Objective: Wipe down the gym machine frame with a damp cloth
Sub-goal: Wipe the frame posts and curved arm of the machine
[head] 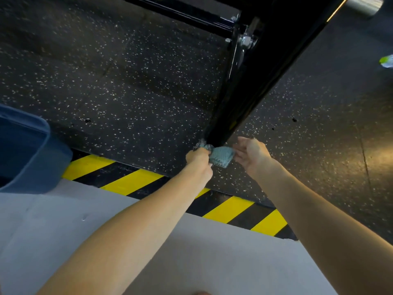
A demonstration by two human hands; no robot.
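Head view: left hand (pixel 198 159) clenching bunched cloth (pixel 222 158) at frame (pixel 244 92) foot, right hand (pixel 252 154) slack, empty beside it; risk: wad skids, faces above grip left unwiped.

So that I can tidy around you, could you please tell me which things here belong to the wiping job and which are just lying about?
In use: cloth, gripped by the left hand; black frame beam, cloth against its end; right hand, open beside it.
Lying about: blue bin, far left; green-and-white object, right edge.

Left hand (pixel 198 158) grips cloth (pixel 222 159) against frame (pixel 244 92).
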